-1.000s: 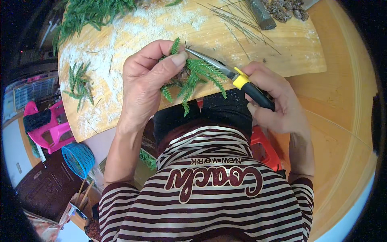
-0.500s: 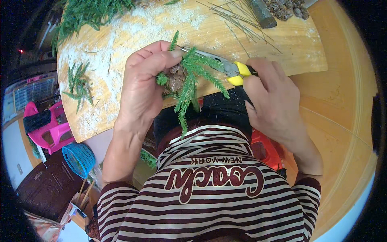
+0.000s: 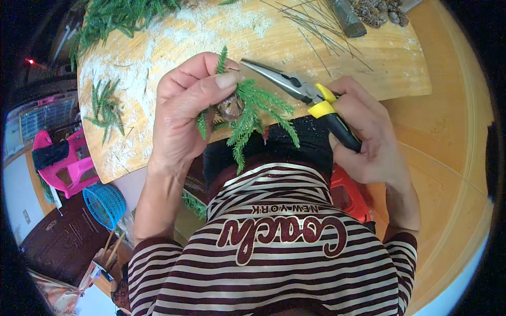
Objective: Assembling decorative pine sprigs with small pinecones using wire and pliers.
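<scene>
Closed in a pinch, my left hand [image 3: 191, 102] holds a small bunch of green artificial pine sprigs [image 3: 253, 105] with a brown pine cone [image 3: 231, 108] among them. The sprigs fan out to the right and hang down past the table's near edge. My right hand [image 3: 363, 124] grips long-nose pliers [image 3: 295, 87] with black and yellow handles. Their tip points up and left, close to my left fingertips but apart from them. The fingers cover part of the handles. What lies under my left thumb is hidden.
The wooden table [image 3: 205, 39] is strewn with white flakes. Green sprigs [image 3: 124, 18] are heaped at the far left, and a loose sprig [image 3: 105, 110] lies at the left. Thin wires [image 3: 321, 31], a dark cylinder [image 3: 348, 18] and pine cones [image 3: 371, 11] lie far right. A blue basket [image 3: 104, 204] stands below.
The pliers have come away from the sprigs, and their handles have swung down in my right hand, showing more of the tool. My left hand has turned the sprig bunch slightly.
</scene>
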The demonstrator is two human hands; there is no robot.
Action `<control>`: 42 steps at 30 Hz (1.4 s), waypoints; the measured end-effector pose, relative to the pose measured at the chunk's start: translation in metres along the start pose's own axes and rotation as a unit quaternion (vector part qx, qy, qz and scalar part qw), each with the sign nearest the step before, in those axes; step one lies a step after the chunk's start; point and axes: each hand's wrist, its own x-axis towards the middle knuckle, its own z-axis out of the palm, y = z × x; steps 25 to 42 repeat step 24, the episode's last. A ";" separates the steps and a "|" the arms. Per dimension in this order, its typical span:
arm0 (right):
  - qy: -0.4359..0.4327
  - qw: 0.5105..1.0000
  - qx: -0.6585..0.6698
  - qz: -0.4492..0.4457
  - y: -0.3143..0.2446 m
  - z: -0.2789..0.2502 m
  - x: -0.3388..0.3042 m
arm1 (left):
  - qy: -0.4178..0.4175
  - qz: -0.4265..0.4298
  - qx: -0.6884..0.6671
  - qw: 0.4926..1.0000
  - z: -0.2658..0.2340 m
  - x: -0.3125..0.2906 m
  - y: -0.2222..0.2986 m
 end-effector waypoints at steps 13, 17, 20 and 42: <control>-0.011 0.999 0.014 -0.027 0.005 0.002 0.001 | -0.025 -0.052 0.042 0.997 -0.005 -0.002 0.002; -0.011 0.999 0.015 -0.034 0.006 0.003 0.002 | -0.028 -0.060 0.030 0.997 -0.006 -0.002 0.002; -0.019 0.999 -0.001 -0.037 0.008 0.000 0.001 | -0.026 -0.056 0.017 0.998 -0.003 -0.003 0.001; -0.012 0.996 -0.068 -0.055 0.008 -0.002 0.001 | -0.017 -0.039 0.000 0.999 0.001 -0.003 -0.002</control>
